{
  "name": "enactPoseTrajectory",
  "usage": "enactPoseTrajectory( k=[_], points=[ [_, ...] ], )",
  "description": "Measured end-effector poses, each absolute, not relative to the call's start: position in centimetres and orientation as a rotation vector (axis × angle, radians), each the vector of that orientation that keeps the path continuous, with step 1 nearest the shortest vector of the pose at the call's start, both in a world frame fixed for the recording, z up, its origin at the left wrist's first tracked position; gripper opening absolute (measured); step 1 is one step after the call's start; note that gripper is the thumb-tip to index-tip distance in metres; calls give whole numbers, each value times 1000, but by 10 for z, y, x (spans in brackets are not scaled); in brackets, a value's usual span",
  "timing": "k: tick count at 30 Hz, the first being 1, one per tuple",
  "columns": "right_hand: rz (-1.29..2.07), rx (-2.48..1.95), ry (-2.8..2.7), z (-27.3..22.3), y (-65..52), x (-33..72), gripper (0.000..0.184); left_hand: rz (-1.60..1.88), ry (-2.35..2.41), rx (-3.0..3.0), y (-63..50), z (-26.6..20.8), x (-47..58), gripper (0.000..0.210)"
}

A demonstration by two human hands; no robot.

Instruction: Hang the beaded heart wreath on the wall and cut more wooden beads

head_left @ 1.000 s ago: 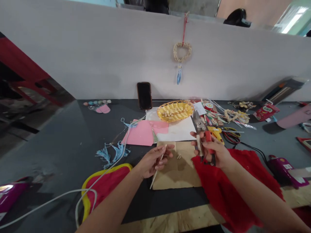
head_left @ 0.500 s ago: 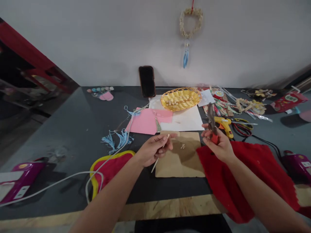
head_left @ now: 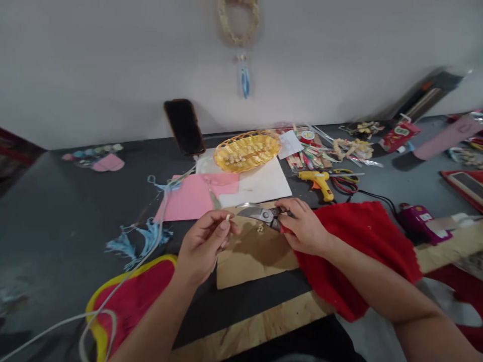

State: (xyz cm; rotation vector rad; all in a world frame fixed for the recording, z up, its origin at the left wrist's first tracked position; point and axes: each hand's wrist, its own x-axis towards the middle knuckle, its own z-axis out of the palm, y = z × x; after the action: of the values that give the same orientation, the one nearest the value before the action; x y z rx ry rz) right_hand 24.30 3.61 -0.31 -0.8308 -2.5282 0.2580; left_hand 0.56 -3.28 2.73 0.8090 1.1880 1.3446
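Observation:
Between the thumb and fingers of my left hand (head_left: pixel 209 241) is a thin pale stick (head_left: pixel 228 217), its tip poking up; the rest is hidden by the hand. My right hand (head_left: pixel 304 226) grips a pair of pruning shears (head_left: pixel 266 215) by the handles, blades apart and pointing left, close to the stick's tip. Below both hands lies a sheet of brown cardboard (head_left: pixel 249 261), with a few small cut pale pieces (head_left: pixel 260 228) on it.
A yellow woven basket (head_left: pixel 247 163) with small pale pieces stands behind on white paper (head_left: pixel 273 183). Pink paper (head_left: pixel 188 198), blue tassels (head_left: pixel 145 239) and a white cable lie left. Right are a yellow glue gun (head_left: pixel 319 182) and red cloth (head_left: pixel 350 241). A phone (head_left: pixel 184 125) leans against the wall.
My right hand has swung the shears from upright to pointing left and brought them close to the stick. My left hand still holds the stick. The view has turned to the right.

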Motion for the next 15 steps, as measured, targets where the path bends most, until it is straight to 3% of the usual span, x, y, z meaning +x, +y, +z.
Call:
enactPoseTrajectory(
  k=[8,15],
  points=[
    [276,-837,-2510,-8,39,242,17,1254,1147,575,-16,29,18,40],
    [293,-822,-2481,-9,39,240,13,1161,998,476,-16,25,7,33]
  ],
)
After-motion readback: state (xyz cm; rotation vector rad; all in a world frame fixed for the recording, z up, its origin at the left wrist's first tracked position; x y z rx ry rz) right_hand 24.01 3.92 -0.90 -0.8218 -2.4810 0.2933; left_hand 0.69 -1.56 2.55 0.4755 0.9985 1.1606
